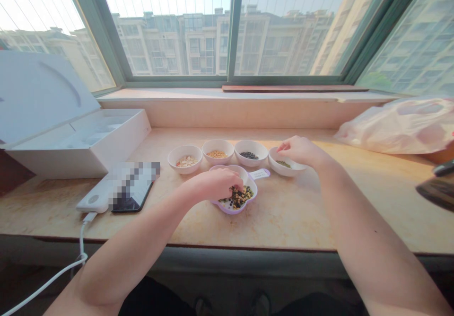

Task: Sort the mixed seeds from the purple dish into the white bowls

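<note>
Grip unclear, held or not: left hand (216,185) bunched on mixed grains (238,197) in purple scalloped dish (230,211) | right hand (300,151) curled over white bowl (291,170), just beside dish

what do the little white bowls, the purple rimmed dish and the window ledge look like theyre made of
The small white bowls look like glazed ceramic, with a smooth, glossy surface. The purple-rimmed dish looks like plastic or melamine, judging by its even colour and moulded flower shape, though the look can't settle it. The ledge looks like polished stone, perhaps marble, with mottled beige veining and a soft sheen.
</note>
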